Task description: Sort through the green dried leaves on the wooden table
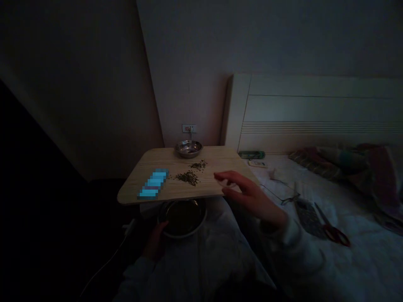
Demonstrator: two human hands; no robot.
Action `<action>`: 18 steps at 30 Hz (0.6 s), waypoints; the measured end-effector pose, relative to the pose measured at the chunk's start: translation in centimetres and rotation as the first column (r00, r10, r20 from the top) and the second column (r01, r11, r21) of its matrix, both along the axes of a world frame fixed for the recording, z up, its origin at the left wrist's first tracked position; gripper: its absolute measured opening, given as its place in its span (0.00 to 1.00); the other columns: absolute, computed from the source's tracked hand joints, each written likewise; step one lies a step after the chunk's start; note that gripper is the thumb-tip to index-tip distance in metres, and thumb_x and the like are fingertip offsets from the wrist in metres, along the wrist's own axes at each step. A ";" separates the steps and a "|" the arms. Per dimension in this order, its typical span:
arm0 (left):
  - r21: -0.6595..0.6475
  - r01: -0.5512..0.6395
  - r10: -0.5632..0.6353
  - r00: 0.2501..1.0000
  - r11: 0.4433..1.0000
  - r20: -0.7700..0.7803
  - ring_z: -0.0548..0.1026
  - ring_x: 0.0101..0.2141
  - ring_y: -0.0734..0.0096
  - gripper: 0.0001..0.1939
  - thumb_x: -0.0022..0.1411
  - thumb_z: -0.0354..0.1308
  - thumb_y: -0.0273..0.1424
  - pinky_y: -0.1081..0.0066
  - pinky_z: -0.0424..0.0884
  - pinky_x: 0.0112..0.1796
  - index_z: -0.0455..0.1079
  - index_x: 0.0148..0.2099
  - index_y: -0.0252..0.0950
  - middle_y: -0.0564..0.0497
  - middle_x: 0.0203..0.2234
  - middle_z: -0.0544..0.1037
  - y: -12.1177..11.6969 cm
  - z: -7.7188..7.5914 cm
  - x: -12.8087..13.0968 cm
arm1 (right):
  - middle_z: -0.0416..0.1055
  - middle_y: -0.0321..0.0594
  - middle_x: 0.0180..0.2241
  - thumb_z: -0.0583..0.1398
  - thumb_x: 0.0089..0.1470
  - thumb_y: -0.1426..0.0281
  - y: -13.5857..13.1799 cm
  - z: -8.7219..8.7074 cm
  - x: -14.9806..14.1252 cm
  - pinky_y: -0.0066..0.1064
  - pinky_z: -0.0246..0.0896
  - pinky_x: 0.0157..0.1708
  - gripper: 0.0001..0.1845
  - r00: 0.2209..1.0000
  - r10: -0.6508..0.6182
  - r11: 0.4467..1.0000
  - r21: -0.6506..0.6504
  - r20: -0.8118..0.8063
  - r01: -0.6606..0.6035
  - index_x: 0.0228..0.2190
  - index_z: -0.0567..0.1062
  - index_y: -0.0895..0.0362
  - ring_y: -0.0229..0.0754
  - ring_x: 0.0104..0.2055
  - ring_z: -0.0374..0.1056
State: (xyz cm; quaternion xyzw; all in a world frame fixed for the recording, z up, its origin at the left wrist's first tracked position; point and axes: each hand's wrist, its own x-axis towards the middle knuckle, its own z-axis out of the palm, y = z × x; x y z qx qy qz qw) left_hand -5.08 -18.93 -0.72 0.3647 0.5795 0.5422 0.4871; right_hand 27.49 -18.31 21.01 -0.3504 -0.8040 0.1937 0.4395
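Observation:
A metal bowl [201, 221] rests in my lap below the front edge of the wooden tabletop [220, 161]; its inside is dark and what it holds is hard to make out. My left hand [155, 241] grips its left rim, the thumb over the edge and the other fingers hidden. Above the table's right front part, my right hand [247, 193] hovers with thumb and fingers apart and nothing visible in it. To its left, small dark seed-like bits [188, 178] lie in two loose clusters. A second, shiny metal bowl [189, 154] stands at the table's back edge.
A blurred-out bright phone-like screen [153, 184] lies on the table's left. On the bed [362, 268] at right are red-handled scissors [336, 235], a dark patterned pouch-like thing [310, 218], a remote-like device [258, 164] and a crumpled blanket [355, 172]. A wall socket [189, 128] sits behind.

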 end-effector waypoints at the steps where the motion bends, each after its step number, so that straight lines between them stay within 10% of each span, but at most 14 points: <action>1: 0.006 -0.003 0.003 1.000 1.000 -0.010 0.67 0.57 0.40 0.18 0.32 0.69 0.29 0.48 0.58 0.59 0.75 0.32 0.39 0.44 0.40 0.81 0.0 0.1 0.0 | 0.70 0.42 0.54 0.59 0.60 0.61 2.0 -1.1 -0.3 0.42 0.61 0.58 0.21 0.990 -0.121 0.993 0.007 0.078 0.121 0.54 0.72 0.49 0.45 0.56 0.65; 4: 0.033 -0.023 0.024 0.999 0.999 -0.023 0.67 0.57 0.38 0.19 0.29 0.68 0.26 0.49 0.56 0.61 0.75 0.31 0.40 0.44 0.39 0.81 -0.2 0.1 -0.2 | 0.65 0.51 0.59 0.56 0.61 0.67 7.0 -5.3 -0.5 0.47 0.57 0.59 0.22 0.802 -0.442 0.879 0.015 0.402 0.477 0.56 0.70 0.56 0.51 0.62 0.60; 7: 0.034 -0.030 0.030 1.000 0.999 -0.008 0.65 0.58 0.38 0.20 0.30 0.69 0.25 0.49 0.54 0.61 0.76 0.32 0.40 0.43 0.38 0.81 -0.4 0.1 -0.4 | 0.66 0.52 0.58 0.52 0.64 0.66 8.8 -8.8 0.2 0.47 0.55 0.59 0.20 0.634 -0.470 0.834 0.074 0.614 0.547 0.55 0.71 0.57 0.51 0.62 0.60; 18: -0.084 -0.023 0.028 0.998 0.996 0.063 0.65 0.58 0.40 0.09 0.37 0.66 0.27 0.50 0.57 0.60 0.74 0.27 0.41 0.46 0.35 0.81 -1.1 4.0 1.5 | 0.65 0.51 0.59 0.51 0.64 0.65 7.3 -11.0 0.9 0.45 0.53 0.60 0.22 0.655 -0.439 0.879 0.142 0.615 0.456 0.56 0.70 0.58 0.48 0.62 0.59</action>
